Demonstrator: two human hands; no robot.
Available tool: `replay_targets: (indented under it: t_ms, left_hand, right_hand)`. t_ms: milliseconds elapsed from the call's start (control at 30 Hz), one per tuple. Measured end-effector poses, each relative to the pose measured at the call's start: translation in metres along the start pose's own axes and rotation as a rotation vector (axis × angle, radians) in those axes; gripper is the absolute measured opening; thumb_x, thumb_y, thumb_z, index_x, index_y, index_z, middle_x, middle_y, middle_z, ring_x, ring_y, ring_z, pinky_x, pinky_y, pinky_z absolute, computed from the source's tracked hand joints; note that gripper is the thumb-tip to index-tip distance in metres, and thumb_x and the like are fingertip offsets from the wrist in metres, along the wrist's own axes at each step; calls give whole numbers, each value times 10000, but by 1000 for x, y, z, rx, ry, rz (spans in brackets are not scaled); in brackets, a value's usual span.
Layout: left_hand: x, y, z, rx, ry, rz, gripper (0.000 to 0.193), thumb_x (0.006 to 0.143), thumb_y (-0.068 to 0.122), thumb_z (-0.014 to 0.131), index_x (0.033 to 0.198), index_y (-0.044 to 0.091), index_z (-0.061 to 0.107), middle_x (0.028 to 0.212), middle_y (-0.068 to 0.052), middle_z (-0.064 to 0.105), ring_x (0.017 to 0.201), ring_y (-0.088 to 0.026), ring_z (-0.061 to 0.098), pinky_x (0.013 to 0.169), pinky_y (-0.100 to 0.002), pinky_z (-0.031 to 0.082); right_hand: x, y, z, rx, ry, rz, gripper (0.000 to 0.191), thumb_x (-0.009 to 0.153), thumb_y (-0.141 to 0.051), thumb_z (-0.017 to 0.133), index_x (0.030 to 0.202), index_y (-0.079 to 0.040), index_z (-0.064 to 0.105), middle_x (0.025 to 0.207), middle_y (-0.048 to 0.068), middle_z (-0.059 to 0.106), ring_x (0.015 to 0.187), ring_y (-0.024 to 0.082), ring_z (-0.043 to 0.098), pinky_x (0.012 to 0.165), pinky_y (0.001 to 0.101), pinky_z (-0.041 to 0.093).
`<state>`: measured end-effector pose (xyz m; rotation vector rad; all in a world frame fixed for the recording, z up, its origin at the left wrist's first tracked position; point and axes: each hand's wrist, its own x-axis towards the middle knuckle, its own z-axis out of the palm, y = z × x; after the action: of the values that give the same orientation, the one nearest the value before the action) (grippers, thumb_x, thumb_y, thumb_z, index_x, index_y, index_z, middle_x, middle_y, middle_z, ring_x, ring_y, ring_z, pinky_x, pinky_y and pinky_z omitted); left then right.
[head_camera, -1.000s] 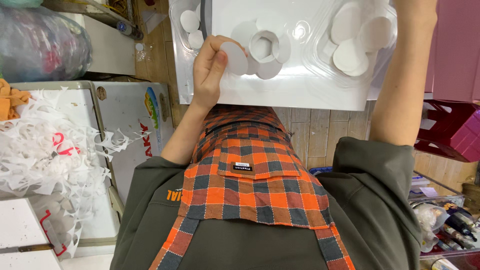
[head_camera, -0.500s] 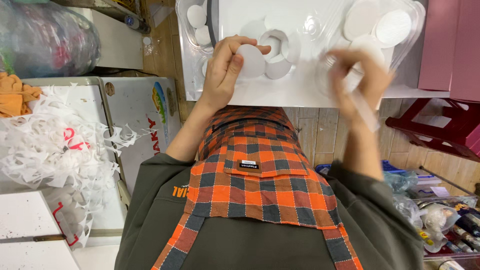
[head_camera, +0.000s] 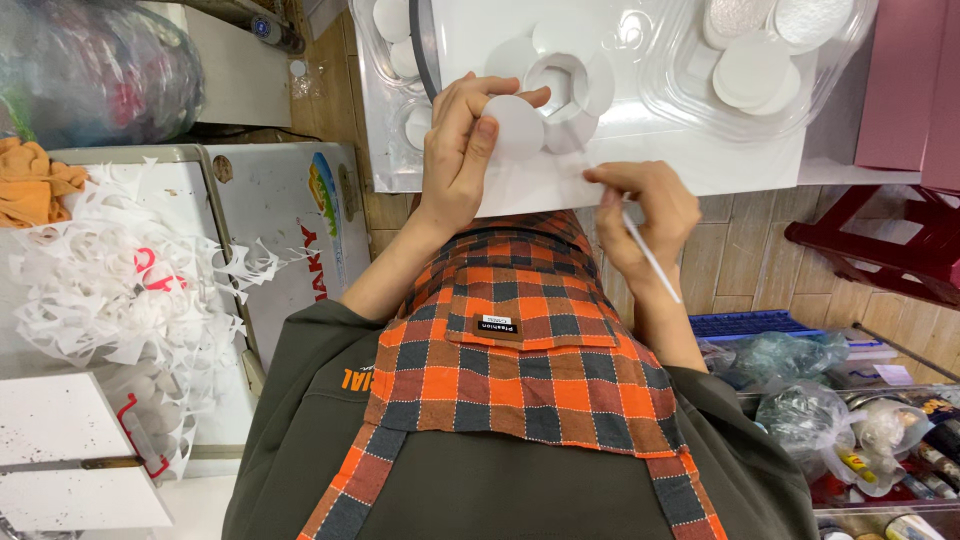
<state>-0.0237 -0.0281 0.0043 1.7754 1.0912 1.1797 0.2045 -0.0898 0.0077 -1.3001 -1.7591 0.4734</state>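
Looking down from the head camera, I see the scene inverted: the white tabletop (head_camera: 700, 165) sits at the top of the frame and the orange-and-grey checked apron (head_camera: 520, 350) fills the lower centre.

Left hand (head_camera: 460, 150), upper centre: fingers closed on a white paper disc (head_camera: 515, 128), thumb across its lower face, fingertips curled over its upper edge. The disc lies just above the near edge of the tabletop, touching a cluster of other white cutouts (head_camera: 560, 80) that surround a ring-shaped piece.

Right hand (head_camera: 640, 210), centre right, just below the tabletop edge: fingers pinched shut around a thin white stick (head_camera: 650, 260), held like a pen, its free end slanting down toward the lower right. I cannot tell what kind of tip it has; the working end is hidden by the fingers.

Upper right: a clear plastic tray (head_camera: 690, 110) holding a stack of round white pads (head_camera: 755, 65). Upper left of the tabletop: a second clear tray (head_camera: 385, 75) with smaller white rounds.

Left side of the frame: a heap of shredded white paper scraps (head_camera: 110, 290) over a white box, an orange cloth (head_camera: 30, 185) beside it. Lower right: crumpled bags and tubes (head_camera: 880, 440) in a bin. Dark red stool legs (head_camera: 880, 240) stand at the right edge.
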Motion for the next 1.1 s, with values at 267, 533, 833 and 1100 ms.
replay_targets:
  t_ms: [267,533,833,1100]
  left_hand:
    - [8,-5,-4,1,3,37,278,1108,300,542,982,78,651,1357,-55,688,1408,-289,508,1224,-462,377]
    - [-7,15,30,204,100,54,193,1009,250,668,900,92,653,1372,-46,629,1392,-282,472,1206,-441,308]
    - [8,6,24,358,236,7,174,976,190,721,914,44,648,1197,-103,525,1085,-254,493,987,-406,398]
    - [8,-1,1,195,119,24,184,1028,-55,612,1173,15,701,1189,-59,543,1004,-182,641,865,-298,558]
  right_hand:
    - [15,9,-2,372,165,149,311,1070,-307,547,1031,-13,641,966,128,752,739,94,703,669,224,573]
    - [30,21,17,585,44,286,361,1018,61,806,994,-40,460,986,156,723,839,120,670,768,228,553]
    - [57,22,27,202,-1,103,390,985,70,868,981,-17,487,1022,125,748,881,114,690,748,219,540]
    - [42,20,29,453,87,155,348,1018,133,801,1028,-5,481,1120,138,665,954,135,671,827,241,580]
